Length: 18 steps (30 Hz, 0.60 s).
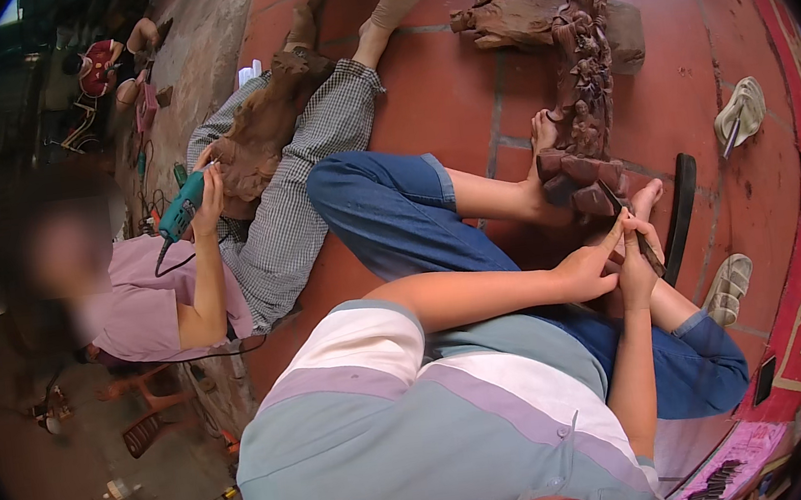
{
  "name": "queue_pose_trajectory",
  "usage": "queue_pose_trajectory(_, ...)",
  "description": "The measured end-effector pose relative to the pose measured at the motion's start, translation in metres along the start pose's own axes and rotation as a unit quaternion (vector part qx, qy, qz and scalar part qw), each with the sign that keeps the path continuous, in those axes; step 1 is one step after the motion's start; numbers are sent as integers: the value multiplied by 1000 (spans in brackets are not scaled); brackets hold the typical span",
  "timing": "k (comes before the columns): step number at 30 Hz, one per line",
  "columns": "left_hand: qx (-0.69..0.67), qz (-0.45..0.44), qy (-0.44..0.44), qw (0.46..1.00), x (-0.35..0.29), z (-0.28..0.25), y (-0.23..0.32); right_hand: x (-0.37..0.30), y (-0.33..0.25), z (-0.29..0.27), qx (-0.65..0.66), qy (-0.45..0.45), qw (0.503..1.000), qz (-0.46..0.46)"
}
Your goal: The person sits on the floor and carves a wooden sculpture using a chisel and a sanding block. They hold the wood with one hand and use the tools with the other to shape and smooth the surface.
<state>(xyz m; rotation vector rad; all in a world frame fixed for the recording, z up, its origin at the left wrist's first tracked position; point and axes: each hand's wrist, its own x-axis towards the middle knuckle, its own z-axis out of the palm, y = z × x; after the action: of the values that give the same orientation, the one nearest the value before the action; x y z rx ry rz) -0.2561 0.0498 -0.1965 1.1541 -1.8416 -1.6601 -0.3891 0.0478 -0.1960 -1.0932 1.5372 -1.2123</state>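
A tall, dark brown carved wooden statue [587, 81] stands upright on the floor in front of me, small figures cut up its length. Its rough, blocky base [575, 179] sits between my bare feet. A slim carving chisel [611, 194] has its dark blade tip at the near edge of that base. Around the chisel's handle, my right hand [638, 267] is closed. From the left, my left hand [589, 271] meets it, its fingertips pressed at the shaft near the blade; part of its grip is hidden.
To my left, a seated person holds a teal rotary power tool [181, 208] against a wooden carving [252, 163]. A wood log [508, 18] lies behind the statue. On the right are a black curved bar [681, 213], a pale cloth shoe [741, 115] and another shoe [729, 290].
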Motion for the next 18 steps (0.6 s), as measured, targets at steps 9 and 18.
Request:
queue_pose_trajectory(9,-4,-23,7,1000,3,-6,20,2,-9,-4,1,5,1000,16)
queue_pose_trajectory(18,-2,13,40,999,1,1,1,3,6,0,23,-1,998,61)
